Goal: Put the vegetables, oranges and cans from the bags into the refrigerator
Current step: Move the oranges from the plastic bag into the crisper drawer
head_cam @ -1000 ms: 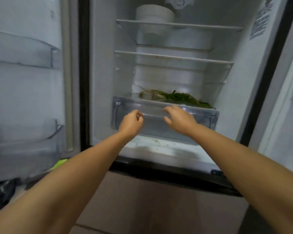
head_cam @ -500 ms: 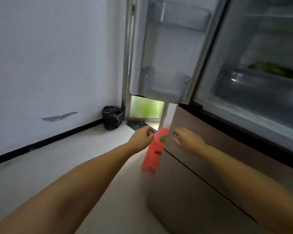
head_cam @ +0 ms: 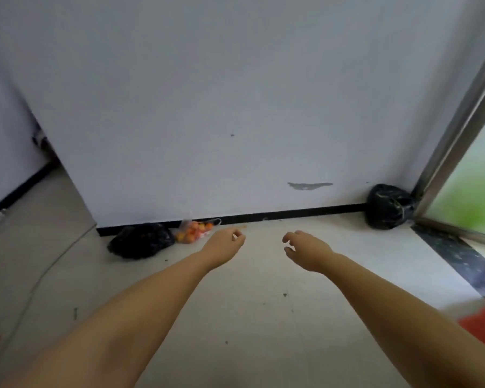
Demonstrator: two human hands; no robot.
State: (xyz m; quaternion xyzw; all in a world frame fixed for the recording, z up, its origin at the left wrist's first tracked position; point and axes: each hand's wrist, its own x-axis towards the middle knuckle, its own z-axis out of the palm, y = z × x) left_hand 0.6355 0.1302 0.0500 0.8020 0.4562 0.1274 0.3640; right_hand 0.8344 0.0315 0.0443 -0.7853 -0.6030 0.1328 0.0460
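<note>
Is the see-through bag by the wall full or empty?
Not empty. The clear bag on the floor bulges with round orange fruit showing through it. How full is unclear.

black bag (head_cam: 139,240): glossy plastic | orange bag (head_cam: 194,230): clear plastic, probably | door frame (head_cam: 457,130): brushed metal | floor (head_cam: 263,303): matt

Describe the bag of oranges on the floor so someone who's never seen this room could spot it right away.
Find the white wall ahead and follow its black baseboard leftward. The bag of oranges sits on the floor against it, right beside a crumpled black bag. It is the only clear bag, with orange fruit showing through; the other black bag sits far off in the right corner.
</note>
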